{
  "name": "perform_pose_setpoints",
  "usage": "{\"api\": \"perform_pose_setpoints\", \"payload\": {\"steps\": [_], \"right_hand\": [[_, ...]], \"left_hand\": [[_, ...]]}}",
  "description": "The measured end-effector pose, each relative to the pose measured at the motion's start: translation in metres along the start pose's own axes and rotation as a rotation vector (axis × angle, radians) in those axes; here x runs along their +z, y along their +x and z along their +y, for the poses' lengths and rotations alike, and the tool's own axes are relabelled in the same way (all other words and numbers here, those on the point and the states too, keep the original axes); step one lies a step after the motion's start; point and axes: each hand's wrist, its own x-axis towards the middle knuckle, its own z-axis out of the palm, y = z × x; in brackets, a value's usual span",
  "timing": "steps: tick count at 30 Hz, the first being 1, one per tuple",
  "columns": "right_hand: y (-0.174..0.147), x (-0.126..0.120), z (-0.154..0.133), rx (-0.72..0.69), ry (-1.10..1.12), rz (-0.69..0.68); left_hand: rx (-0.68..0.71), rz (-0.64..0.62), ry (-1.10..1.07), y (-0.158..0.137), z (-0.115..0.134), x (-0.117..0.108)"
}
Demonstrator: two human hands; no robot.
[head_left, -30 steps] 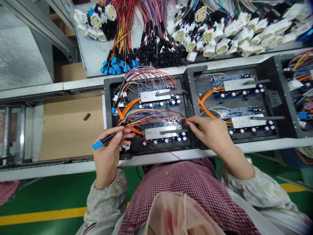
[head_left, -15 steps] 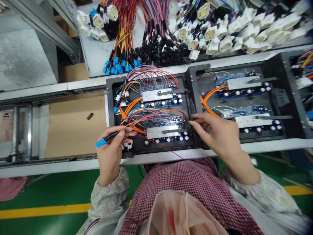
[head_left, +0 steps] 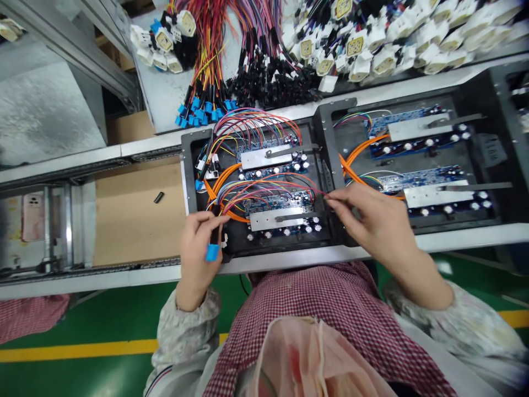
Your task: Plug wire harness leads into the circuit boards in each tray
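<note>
A black tray point(head_left: 326, 231) holds two blue circuit boards, each with a silver metal bar across it. Over the near circuit board point(head_left: 281, 203) arches a bundle of coloured wires point(head_left: 248, 190). At the tray's left side my left hand point(head_left: 200, 242) is closed on a wire harness; its black sleeve point(head_left: 215, 234) and blue connector point(head_left: 212, 252) hang below the fingers. My right hand point(head_left: 372, 218), at the tray's right wall, pinches the end of a thin red wire point(head_left: 317, 190) between thumb and forefinger. Orange cables point(head_left: 225, 182) loop beside the boards.
Another black tray point(head_left: 417, 215) with two boards adjoins on the right. Behind lie bunches of wires with blue connectors point(head_left: 202, 113), black ends and white connectors point(head_left: 384, 60). A small black piece point(head_left: 158, 197) rests on the brown board point(head_left: 136, 231) at left, beyond which a phone point(head_left: 33, 216) lies.
The loose red wire that hung toward the apron now stretches to my right hand's fingertips. My left hand has turned and shifted right, so the blue connector points down. The view has shifted slightly.
</note>
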Motion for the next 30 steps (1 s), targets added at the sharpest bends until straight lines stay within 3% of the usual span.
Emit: {"api": "perform_pose_setpoints", "payload": {"steps": [3,5,8,21,25,27,30], "right_hand": [[0.0,0.008,-0.003,0.008,0.138,0.061],[-0.002,0.015,-0.005,0.036,0.153,0.111],[-0.005,0.023,-0.003,0.057,0.133,0.048],[-0.003,0.031,0.002,0.094,0.094,-0.025],[-0.003,0.023,0.004,0.066,0.098,-0.09],[-0.005,0.013,0.007,0.092,0.109,-0.033],[-0.01,-0.005,0.013,0.137,0.121,0.118]], "left_hand": [[0.162,-0.119,0.224,-0.003,-0.003,0.001],[0.217,-0.131,0.324,-0.004,-0.004,0.002],[0.251,-0.119,0.406,-0.005,-0.003,0.006],[0.252,0.024,0.347,-0.013,0.003,0.01],[0.326,0.104,0.183,-0.014,0.029,0.023],[0.394,0.029,0.063,-0.008,0.051,0.039],[0.556,-0.196,0.002,0.01,0.088,0.078]]}}
